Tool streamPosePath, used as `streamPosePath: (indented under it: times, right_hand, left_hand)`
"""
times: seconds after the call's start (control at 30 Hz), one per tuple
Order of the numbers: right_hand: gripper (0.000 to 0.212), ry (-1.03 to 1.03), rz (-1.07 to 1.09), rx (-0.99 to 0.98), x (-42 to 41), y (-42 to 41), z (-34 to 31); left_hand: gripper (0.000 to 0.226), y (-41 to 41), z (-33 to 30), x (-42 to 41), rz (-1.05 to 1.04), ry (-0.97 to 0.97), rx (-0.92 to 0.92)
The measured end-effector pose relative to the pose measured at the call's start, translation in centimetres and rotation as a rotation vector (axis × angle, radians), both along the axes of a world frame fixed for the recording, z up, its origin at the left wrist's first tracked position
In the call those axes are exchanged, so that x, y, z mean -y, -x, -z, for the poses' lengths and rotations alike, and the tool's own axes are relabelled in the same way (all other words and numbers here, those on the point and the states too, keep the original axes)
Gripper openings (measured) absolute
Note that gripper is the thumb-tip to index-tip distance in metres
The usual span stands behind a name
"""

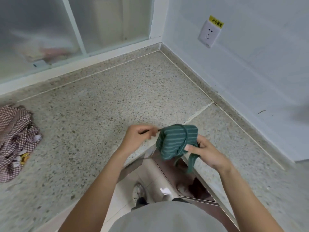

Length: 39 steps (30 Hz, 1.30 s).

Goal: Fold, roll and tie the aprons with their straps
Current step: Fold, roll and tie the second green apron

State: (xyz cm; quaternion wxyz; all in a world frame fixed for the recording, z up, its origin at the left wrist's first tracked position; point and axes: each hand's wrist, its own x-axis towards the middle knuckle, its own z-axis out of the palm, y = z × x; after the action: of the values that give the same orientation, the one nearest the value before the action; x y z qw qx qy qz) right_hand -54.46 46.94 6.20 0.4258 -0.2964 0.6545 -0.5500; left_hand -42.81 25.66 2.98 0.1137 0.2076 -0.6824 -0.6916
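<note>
Hands meet over the counter's near edge: my right hand (206, 152) grips the rolled green striped apron (175, 139). My left hand (138, 136) pinches its strap (151, 131) taut. Far left lies a checked apron (15, 139).

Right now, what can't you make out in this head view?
- Green apron: whether the strap is knotted; the right hand covers that end.
- Left hand: the dark strap end it pinches is thin and blurred.
- Checked apron: cut off by the left edge; crumpled, straps not traceable.
- Behind the frosted glass: only pale, pinkish shapes.
- Yellow label above the socket: print too small to read.
</note>
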Motion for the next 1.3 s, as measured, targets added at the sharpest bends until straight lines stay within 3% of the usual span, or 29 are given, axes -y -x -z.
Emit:
streamPosePath:
  times: [0.07, 0.13, 0.23, 0.33, 0.43, 0.57, 0.73, 0.83, 0.93, 1.07, 1.17, 1.3]
  right_hand:
    - [0.069, 0.089, 0.132, 0.093, 0.4, -0.3, -0.2]
    - [0.077, 0.173, 0.206, 0.199, 0.7, -0.4, -0.6]
    - [0.077, 0.215, 0.276, 0.257, 0.3, -0.2, -1.3]
    - [0.076, 0.209, 0.328, 0.231, -1.1, 0.6, -1.5]
    - [0.077, 0.216, 0.381, 0.243, -3.0, 1.4, -1.4]
    - [0.086, 0.232, 0.386, 0.25, -6.2, 2.5, -1.7]
    - [0.079, 0.216, 0.337, 0.241, -9.8, 3.6, -1.5]
    - [0.063, 0.177, 0.169, 0.18, -12.0, 4.3, -1.3]
    - [0.043, 0.045, -0.139, 0.052, -12.9, 4.6, -1.0]
    - [0.026, -0.214, -0.287, -0.434, -11.8, 4.7, 0.8]
    - [0.028, -0.326, -0.158, -0.651, -10.3, 4.7, 2.8]
    - [0.026, -0.166, 0.349, -0.465, -7.3, 4.1, 3.3]
  left_hand:
    - [0.017, 0.2, 1.1, -1.5, 0.052, -0.007, 0.041]
    - [0.013, 0.5, 2.1, -3.0, 0.109, -0.015, 0.069]
    - [0.017, 1.0, 2.4, -5.1, 0.212, -0.022, 0.05]
    - [0.024, 1.4, 1.9, -6.9, 0.18, 0.013, 0.046]
    - [0.046, 1.4, 1.2, -8.2, 0.179, -0.11, 0.052]
    - [0.032, 1.3, 0.7, -10.1, 0.35, -0.034, 0.11]
    - [0.037, 1.4, 1.2, -11.3, 0.368, -0.104, 0.201]
    - [0.036, 2.0, 0.8, -12.1, 0.383, 0.152, 0.262]
    - [0.041, 3.4, 0.2, -12.6, 0.347, 0.404, 0.309]
    - [0.024, 4.8, -2.4, -13.0, 0.264, 0.73, 0.322]
    - [0.019, 4.5, -3.4, -13.4, 0.105, 0.797, 0.27]
    - [0.009, 4.0, -3.1, -13.5, -0.163, 0.586, 0.134]
